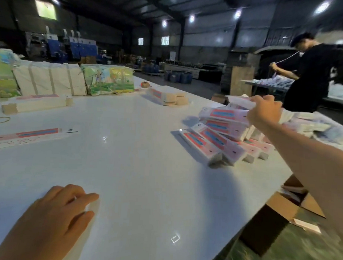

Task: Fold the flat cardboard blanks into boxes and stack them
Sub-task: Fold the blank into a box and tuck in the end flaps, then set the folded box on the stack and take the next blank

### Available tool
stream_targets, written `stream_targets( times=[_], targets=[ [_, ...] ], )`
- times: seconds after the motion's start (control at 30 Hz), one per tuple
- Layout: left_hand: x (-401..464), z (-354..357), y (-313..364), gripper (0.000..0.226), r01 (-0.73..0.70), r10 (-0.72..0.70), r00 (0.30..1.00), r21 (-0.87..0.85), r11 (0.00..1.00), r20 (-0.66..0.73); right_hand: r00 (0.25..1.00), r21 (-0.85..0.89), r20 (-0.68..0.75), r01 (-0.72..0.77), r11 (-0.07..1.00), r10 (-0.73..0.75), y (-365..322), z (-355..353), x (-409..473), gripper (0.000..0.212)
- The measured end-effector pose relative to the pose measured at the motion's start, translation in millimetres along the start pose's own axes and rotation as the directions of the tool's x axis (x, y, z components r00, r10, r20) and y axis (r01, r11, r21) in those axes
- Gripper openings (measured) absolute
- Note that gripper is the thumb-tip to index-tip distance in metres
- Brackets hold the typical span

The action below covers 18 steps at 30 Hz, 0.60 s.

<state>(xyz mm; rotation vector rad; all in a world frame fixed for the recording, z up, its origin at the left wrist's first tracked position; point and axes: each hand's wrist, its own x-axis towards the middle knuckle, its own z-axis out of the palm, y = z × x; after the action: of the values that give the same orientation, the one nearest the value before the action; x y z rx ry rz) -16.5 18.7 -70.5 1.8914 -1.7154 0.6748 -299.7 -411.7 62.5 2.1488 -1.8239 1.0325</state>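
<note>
Head view. A wide white counter (146, 168) fills most of the frame; its glossy top reflects the ceiling lamps as small bright spots. The left hand (52, 219) lies palm-down on the near counter, grip relaxed and spread, fingers straight, holding nothing. The right hand (264, 111) reaches out over the far right side, grip pinching a folded box (239, 102) at the top of the pile of folded boxes (225, 135). That pile sits on the right part of the counter, the boxes lying at uneven angles, white with pink and blue print.

One flat blank (30, 135) lies on the left of the counter. Behind it sits a low stack of blanks (37, 103), and another stack of blanks (166, 96) lies near the far middle. A rubber band (1, 120) lies at the left edge. Wrapped bundles (50, 79) stand along the far left, some white with straps, some with green printed wrap.

An open brown carton (280, 211) stands on the floor just beside the counter's right edge.

Room: a dim warehouse hall with a dark roof, round ceiling lamps (191, 18), small windows and blue machines (82, 45) at the back wall. A second person (312, 76) in dark clothes stands at the far right beside another table.
</note>
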Motion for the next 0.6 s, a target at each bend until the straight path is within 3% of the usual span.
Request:
stream_targets(
  times=[0.1,0.2,0.3,0.37,0.43,0.5,0.6],
  targets=[
    [0,0,1,0.03,0.014,-0.014,1.0,0.005,1.0,0.007,0.992,0.01,0.085,-0.091,0.996,0.09,9,0,2,0.046],
    [0,-6,4,0.038,0.065,-0.07,0.993,0.065,0.996,0.091,0.999,-0.004,0.03,-0.044,0.999,0.044,-13,-12,-2,0.048],
    [3,-19,14,0.039,0.109,-0.126,0.976,0.103,0.989,0.175,0.977,0.139,-0.058,0.214,0.967,-0.208,-67,-30,-24,0.043],
    [4,-24,19,0.044,0.147,-0.163,0.959,0.085,0.985,0.231,0.924,0.322,-0.09,0.381,0.867,-0.372,-114,-40,-60,0.036],
    [5,-26,22,0.054,0.224,-0.23,0.931,0.054,0.973,0.282,0.841,0.499,-0.063,0.493,0.713,-0.538,-155,-43,-114,0.028],
    [3,-24,19,0.051,0.302,-0.304,0.893,0.059,0.951,0.33,0.7,0.598,-0.005,0.575,0.558,-0.715,-185,-35,-178,0.024],
    [0,-20,16,0.043,0.294,-0.297,0.902,0.058,0.954,0.314,0.48,0.629,0.175,0.618,0.472,-0.86,-209,-9,-258,0.026]
  ],
)
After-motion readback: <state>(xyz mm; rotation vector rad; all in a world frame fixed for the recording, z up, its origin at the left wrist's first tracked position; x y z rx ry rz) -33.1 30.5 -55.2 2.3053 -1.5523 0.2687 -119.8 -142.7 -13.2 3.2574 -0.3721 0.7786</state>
